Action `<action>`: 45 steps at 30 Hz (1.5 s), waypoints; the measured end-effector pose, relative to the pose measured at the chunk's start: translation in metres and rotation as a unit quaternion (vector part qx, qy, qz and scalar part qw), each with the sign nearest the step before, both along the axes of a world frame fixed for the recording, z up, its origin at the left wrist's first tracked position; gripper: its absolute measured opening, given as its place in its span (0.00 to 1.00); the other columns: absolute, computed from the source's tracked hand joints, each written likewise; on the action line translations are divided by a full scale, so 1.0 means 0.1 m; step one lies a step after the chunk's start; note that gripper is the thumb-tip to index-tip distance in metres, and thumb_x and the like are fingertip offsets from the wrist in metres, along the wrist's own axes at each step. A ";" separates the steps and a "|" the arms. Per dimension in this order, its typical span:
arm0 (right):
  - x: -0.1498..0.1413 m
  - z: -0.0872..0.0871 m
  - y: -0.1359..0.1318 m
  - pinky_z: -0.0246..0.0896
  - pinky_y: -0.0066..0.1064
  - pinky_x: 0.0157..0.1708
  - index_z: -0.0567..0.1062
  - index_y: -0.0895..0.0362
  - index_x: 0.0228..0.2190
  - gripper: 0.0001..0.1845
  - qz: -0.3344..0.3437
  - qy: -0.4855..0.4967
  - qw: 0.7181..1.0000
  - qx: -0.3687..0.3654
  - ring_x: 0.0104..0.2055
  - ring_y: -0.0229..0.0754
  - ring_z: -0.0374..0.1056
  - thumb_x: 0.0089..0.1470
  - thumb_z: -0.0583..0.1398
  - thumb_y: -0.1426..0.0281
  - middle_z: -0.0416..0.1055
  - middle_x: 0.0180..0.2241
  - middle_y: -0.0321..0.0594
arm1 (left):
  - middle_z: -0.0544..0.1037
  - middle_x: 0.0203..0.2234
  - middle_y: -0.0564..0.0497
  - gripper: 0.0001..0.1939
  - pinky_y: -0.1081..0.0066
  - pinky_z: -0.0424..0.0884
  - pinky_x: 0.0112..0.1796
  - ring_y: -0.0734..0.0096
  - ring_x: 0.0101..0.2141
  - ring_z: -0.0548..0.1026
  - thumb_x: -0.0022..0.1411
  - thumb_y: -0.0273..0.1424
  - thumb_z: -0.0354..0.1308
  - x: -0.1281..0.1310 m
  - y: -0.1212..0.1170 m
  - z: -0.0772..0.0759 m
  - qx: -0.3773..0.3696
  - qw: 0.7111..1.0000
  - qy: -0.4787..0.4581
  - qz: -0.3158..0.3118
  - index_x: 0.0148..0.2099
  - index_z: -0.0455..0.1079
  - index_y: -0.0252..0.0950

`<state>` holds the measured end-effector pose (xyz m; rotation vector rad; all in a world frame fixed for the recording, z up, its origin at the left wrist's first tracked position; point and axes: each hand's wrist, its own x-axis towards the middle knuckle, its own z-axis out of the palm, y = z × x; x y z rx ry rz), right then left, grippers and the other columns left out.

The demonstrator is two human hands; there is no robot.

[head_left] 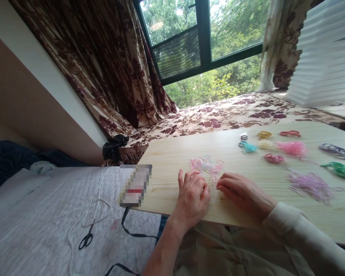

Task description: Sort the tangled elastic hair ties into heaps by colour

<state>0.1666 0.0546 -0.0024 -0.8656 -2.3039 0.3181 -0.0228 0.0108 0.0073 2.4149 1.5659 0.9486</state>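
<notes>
A loose pile of thin pink and mint elastic bands lies on the pale wooden table. At its near side, my left hand rests on the wood, its thumb and index drawn together and its outer fingers lifted and bent. My right hand lies just right of the pile, fingers pressed together and pointing toward the left hand. A narrow gap separates the two hands. Whatever small thing is between the fingertips of either hand is hidden.
To the right lie lilac bands, pink bands, teal bands, yellow bands and a green bundle. A blurred-out phone-like object sits at the table's left edge. Scissors lie on the bed.
</notes>
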 end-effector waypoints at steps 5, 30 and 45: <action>0.00 -0.02 0.01 0.64 0.32 0.34 0.74 0.55 0.28 0.18 0.003 0.006 1.000 -0.014 0.32 0.41 0.70 0.63 0.49 0.64 0.74 0.30 0.43 | 0.76 0.38 0.52 0.09 0.46 0.43 0.63 0.65 0.54 0.67 0.67 0.27 0.45 -0.01 0.00 0.00 0.007 1.000 -0.005 0.001 0.36 0.65 0.39; 0.06 0.04 0.01 0.63 0.29 0.29 0.77 0.56 0.27 0.15 -0.076 0.016 0.997 0.015 0.28 0.38 0.69 0.60 0.53 0.67 0.74 0.28 0.42 | 0.77 0.34 0.50 0.09 0.51 0.58 0.56 0.60 0.47 0.70 0.65 0.26 0.51 -0.19 0.10 -0.09 0.069 0.983 -0.031 0.168 0.33 0.70 0.38; 0.24 0.14 -0.12 0.63 0.30 0.31 0.77 0.55 0.28 0.14 -0.158 -0.004 0.986 0.052 0.30 0.39 0.70 0.59 0.54 0.70 0.74 0.28 0.40 | 0.79 0.34 0.49 0.07 0.53 0.62 0.52 0.57 0.45 0.71 0.62 0.27 0.52 -0.28 0.16 -0.29 0.077 0.985 -0.043 0.149 0.34 0.72 0.39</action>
